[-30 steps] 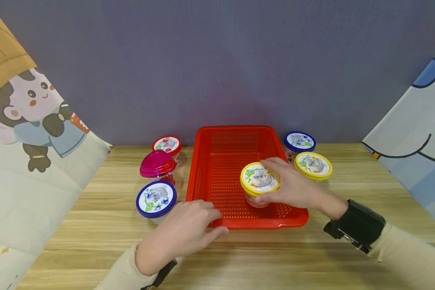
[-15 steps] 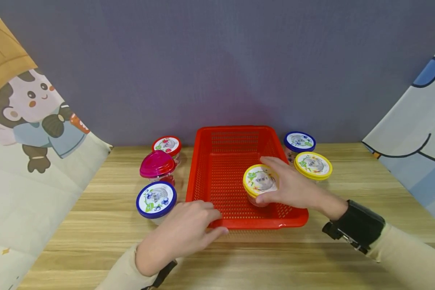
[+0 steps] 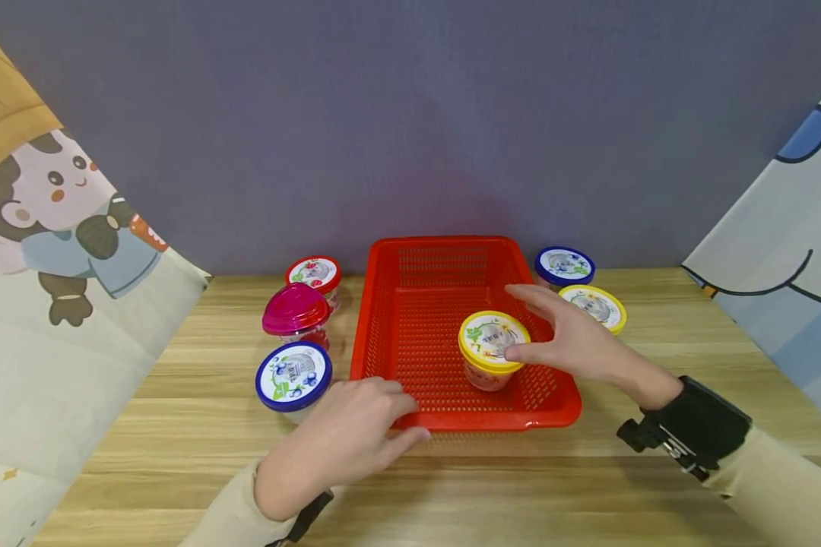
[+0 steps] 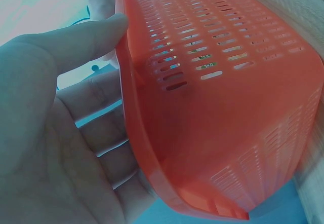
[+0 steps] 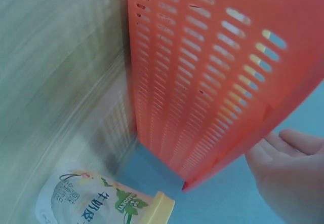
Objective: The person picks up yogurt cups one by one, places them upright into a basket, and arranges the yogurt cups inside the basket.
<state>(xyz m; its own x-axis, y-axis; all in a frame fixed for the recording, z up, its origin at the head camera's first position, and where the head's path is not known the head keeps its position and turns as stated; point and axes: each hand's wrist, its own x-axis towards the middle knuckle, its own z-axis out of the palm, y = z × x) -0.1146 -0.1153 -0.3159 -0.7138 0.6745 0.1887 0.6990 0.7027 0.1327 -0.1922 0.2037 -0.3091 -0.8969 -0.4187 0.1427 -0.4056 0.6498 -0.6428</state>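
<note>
A red perforated plastic basket [image 3: 410, 334] sits on the table. My left hand [image 3: 345, 433] holds its near left rim, with the thumb outside and the fingers over the edge, as the left wrist view also shows on the basket [image 4: 202, 112]. Inside the basket, toward the near right, a small tub with a yellow lid [image 3: 489, 353] stands upright. My right hand [image 3: 575, 338] is just right of that tub, fingers spread apart and thumb tip overlapping the lid's edge; whether it touches cannot be told.
Left of the basket stand tubs with a red lid [image 3: 312, 272], a domed pink lid [image 3: 296, 309] and a blue lid [image 3: 294, 377]. On the right are a blue-lidded tub [image 3: 565, 264] and another yellow-lidded tub [image 3: 597, 305]. A grey fabric wall [image 3: 438, 137] rises behind.
My right hand has let go of the yellow-lidded tub in the basket and moved a little right, its fingers spreading. The tub stands in the basket; my left hand stays put.
</note>
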